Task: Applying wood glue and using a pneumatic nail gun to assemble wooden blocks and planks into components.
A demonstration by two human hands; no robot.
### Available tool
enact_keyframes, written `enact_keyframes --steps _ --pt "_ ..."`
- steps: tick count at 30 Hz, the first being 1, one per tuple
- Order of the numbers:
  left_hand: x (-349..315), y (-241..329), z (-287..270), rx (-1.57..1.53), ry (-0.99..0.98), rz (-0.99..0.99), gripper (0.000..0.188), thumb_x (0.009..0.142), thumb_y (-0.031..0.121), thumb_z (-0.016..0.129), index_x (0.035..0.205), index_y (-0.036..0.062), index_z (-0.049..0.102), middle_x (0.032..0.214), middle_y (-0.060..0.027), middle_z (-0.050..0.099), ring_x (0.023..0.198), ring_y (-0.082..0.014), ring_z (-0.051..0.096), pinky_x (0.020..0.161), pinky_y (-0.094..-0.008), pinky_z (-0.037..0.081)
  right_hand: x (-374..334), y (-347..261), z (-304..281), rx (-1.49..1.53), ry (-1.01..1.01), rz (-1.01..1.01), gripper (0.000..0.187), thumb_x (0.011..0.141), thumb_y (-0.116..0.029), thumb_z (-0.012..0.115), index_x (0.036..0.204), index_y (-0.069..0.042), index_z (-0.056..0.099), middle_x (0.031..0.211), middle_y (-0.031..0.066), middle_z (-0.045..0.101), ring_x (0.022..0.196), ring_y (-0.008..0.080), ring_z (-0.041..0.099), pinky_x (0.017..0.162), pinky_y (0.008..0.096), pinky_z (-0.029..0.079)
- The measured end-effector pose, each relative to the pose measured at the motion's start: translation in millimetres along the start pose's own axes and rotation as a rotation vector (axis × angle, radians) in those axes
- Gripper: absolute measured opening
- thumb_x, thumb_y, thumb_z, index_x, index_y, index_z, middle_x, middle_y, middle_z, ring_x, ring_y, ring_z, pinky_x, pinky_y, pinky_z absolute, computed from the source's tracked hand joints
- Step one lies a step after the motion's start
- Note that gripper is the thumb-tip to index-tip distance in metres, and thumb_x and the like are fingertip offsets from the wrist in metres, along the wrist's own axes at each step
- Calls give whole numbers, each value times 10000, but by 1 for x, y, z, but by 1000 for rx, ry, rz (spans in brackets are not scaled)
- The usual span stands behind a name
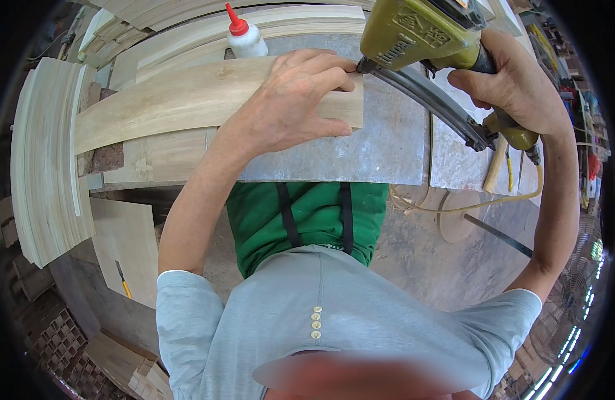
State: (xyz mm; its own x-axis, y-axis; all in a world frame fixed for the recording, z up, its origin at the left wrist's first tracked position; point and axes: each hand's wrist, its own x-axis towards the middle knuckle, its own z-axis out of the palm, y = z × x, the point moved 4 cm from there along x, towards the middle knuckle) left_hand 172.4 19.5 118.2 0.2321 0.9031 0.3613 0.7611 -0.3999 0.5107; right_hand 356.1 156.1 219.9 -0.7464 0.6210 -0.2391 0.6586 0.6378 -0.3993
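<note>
Head view: board under the left hand, nail gun in the right

A pale wooden board (167, 103) is covered near its right end by the left hand (301, 97); thumb and fingers are spread apart, with the thumb at the front edge. The handle of an olive-green nail gun (414, 37) is enclosed by the right hand (521, 90), with fingers wrapped around it. The gun's nose is placed beside the left fingertips, at the board's right end; whether the wood is touched by it cannot be told. Under the board's right part, a grey metal tabletop (387, 150) is seen. Behind the board, a white squeeze bottle (247, 43) with red nozzle is placed upright. At the left, pale planks (47, 160) are stacked; at the far right, a fan (574, 287) is seen.
</note>
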Motion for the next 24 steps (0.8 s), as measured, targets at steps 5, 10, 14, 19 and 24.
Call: enact_keyframes --steps 5,10,14,19,24 --pt "0 0 1 1 5 -3 428 632 184 800 982 64 586 1229 -81 558 1193 -274 473 1001 -407 384 1 -1 -1 3 1 13 355 793 -265 736 966 -5 567 619 53 545 501 103 550 448 220 457" --pt "0 -3 4 -61 34 -14 391 646 213 794 949 48 609 1187 -109 574 1170 -286 483 1010 -432 355 5 -6 -2 -22 0 16 332 791 -237 729 975 -11 571 631 38 529 502 98 534 452 217 450" --pt "-1 -1 0 -34 33 -9 392 642 206 795 948 50 606 1189 -109 574 1169 -288 483 1005 -429 357 5 -14 -2 20 1 -24 300 793 -209 716 973 -11 579 638 26 518 504 90 517 454 216 439" --pt "2 0 1 -12 -6 14 420 642 183 793 987 55 592 1238 -87 548 1190 -280 474 1008 -405 379 -2 0 -3 12 -2 1 308 787 -205 713 971 6 585 641 29 528 514 93 532 453 218 446" --pt "-2 -3 3 -23 11 -11 387 664 249 768 959 46 621 1209 -106 568 1196 -281 465 1019 -419 340 -19 0 -6 78 -5 39 294 770 -199 719 913 31 602 626 51 556 510 102 546 461 228 461"
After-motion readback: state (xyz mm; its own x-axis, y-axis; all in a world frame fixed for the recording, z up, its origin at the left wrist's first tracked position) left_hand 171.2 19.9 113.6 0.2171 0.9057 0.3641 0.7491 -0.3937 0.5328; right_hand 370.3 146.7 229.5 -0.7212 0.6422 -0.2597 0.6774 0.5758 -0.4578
